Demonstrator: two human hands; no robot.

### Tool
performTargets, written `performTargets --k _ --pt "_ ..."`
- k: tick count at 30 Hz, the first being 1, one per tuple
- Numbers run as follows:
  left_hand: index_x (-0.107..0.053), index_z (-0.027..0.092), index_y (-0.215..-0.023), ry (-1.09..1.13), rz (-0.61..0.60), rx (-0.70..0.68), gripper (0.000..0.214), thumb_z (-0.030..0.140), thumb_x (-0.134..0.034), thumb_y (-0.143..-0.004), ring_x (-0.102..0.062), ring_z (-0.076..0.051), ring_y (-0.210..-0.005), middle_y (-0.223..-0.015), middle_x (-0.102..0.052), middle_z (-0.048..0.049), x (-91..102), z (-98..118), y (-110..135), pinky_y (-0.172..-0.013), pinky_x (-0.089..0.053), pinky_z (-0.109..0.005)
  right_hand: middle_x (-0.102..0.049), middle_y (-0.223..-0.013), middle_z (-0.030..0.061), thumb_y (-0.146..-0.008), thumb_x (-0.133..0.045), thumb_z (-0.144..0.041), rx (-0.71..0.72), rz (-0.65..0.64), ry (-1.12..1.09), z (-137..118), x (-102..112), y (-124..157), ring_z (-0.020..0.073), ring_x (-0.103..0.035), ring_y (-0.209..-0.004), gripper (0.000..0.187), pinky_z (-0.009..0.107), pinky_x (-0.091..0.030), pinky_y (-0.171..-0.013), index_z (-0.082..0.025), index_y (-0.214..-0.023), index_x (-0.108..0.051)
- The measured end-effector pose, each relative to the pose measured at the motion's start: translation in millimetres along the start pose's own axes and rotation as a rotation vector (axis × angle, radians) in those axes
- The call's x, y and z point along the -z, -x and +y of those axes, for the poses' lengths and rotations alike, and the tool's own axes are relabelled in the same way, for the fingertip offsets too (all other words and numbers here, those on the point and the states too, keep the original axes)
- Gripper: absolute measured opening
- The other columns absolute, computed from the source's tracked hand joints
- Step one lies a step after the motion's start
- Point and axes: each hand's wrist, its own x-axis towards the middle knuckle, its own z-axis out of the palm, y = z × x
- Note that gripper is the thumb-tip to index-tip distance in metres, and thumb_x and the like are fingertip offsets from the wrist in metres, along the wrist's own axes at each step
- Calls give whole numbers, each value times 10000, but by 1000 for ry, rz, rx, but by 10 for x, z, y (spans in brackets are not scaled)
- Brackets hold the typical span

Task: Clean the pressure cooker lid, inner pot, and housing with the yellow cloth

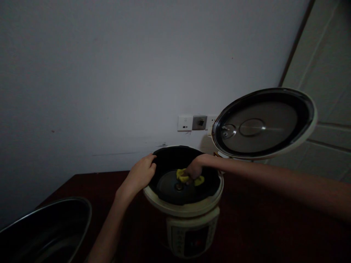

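Observation:
A pale electric pressure cooker (186, 211) stands on the table with its lid (270, 126) swung up and to the right. My left hand (141, 171) grips the cooker's left rim, its fingertips curled over the edge. Inside the dark cavity, my right hand (195, 168) is closed on a yellow cloth (181, 176), held low near the bottom. Beside the cloth, a small round knob (179, 186) shows at the centre of the cooker's base. Part of the cloth is hidden beneath my fingers.
At the lower left, a large dark bowl-like vessel (88, 210) with a shiny rim is partly cut off. The dark red table (90, 182) meets a grey wall carrying sockets (184, 123) behind the cooker. The raised lid overhangs the right side.

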Motion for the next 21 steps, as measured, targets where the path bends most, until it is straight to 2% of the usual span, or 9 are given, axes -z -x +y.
performTargets --k 3,7,9,12,16,18,21 --pt "-537 81 -1242 1 21 -18 500 198 -304 -815 -499 -212 -1209 -1308 -546 -132 -12 -18 -7 -1041 -355 -345 -614 -870 21 -767 -607 -459 20 -64 -51 -39 -80 185 178 -580 -799 391 305 -451 -743 -143 -994 -637" --pt "-543 69 -1231 21 39 -41 498 196 -303 -813 -513 -220 -1191 -1292 -557 -146 -21 -31 -2 -1035 -361 -355 -631 -896 15 -853 -506 -469 60 -63 -138 -136 -153 344 144 -580 -835 392 261 -449 -778 -136 -992 -659" --pt "-545 65 -1229 30 46 -34 498 199 -302 -815 -510 -224 -1195 -1294 -554 -151 -20 -28 4 -1036 -360 -360 -640 -882 15 -880 -482 -414 47 -59 -140 -187 -168 383 137 -583 -827 362 253 -450 -781 -126 -994 -668" --pt "-555 92 -1220 40 49 -24 488 204 -304 -816 -515 -226 -1191 -1288 -562 -141 -13 -17 12 -1026 -372 -376 -657 -925 16 -850 -535 -245 103 -58 -73 -257 -172 418 143 -588 -866 255 241 -447 -778 -138 -1037 -671" --pt "-544 62 -1231 27 24 -13 501 203 -305 -814 -502 -230 -1205 -1295 -552 -157 1 3 11 -1030 -368 -364 -665 -1017 33 -713 -543 0 128 -58 139 -331 -173 464 169 -606 -866 467 241 -450 -702 -170 -1137 -641" --pt "-546 71 -1233 16 20 -13 504 208 -297 -817 -499 -221 -1209 -1295 -554 -149 8 12 10 -1037 -359 -347 -676 -1008 41 -671 -520 48 142 -47 137 -365 -184 484 182 -617 -859 509 246 -456 -692 -157 -1118 -651" --pt "-553 87 -1226 10 16 -11 501 209 -292 -817 -502 -213 -1206 -1289 -562 -135 14 23 14 -1034 -362 -335 -672 -1049 47 -669 -479 84 214 -51 104 -427 -212 501 185 -611 -948 517 249 -456 -780 -135 -1105 -651"
